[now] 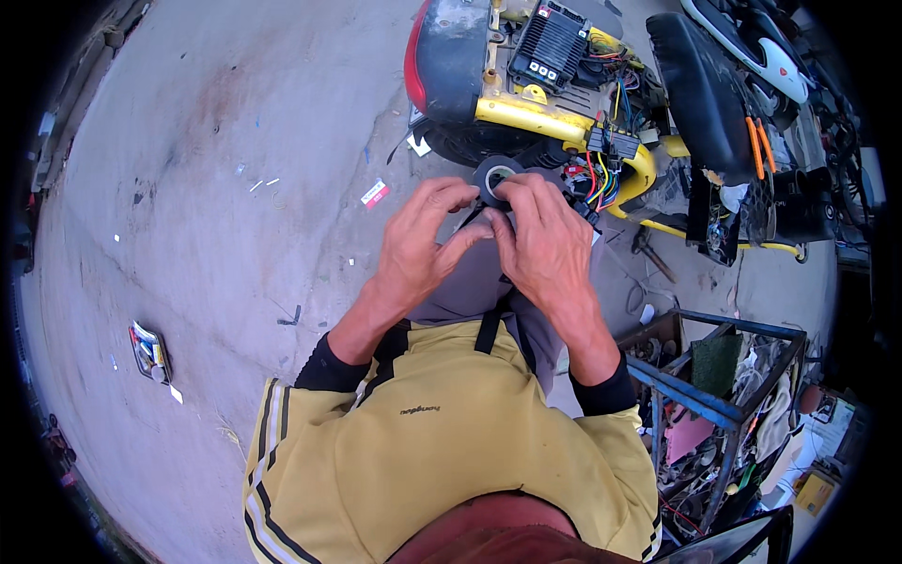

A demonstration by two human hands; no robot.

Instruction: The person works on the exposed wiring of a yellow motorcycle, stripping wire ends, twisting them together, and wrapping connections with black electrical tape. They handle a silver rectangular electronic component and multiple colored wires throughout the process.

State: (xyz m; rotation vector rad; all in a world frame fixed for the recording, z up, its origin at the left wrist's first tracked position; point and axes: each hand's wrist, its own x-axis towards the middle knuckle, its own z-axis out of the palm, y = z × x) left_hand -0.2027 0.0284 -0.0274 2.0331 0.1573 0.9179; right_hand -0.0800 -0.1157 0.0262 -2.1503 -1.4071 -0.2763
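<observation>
Saw pale grey concrete floor [197, 235] spreading over the whole left side, blotched by a rusty brown stain [223, 94] toward the far left and dotted with small white scraps [272, 181]. Made out a low raised edging [80, 89] along the far left, bent by the lens. Noted an angle-metal rack [686, 393] with a blue rail at near right, crammed with mixed scrap, and a yellowish box [816, 492] beyond. Found soft, even light falling over the floor.
</observation>
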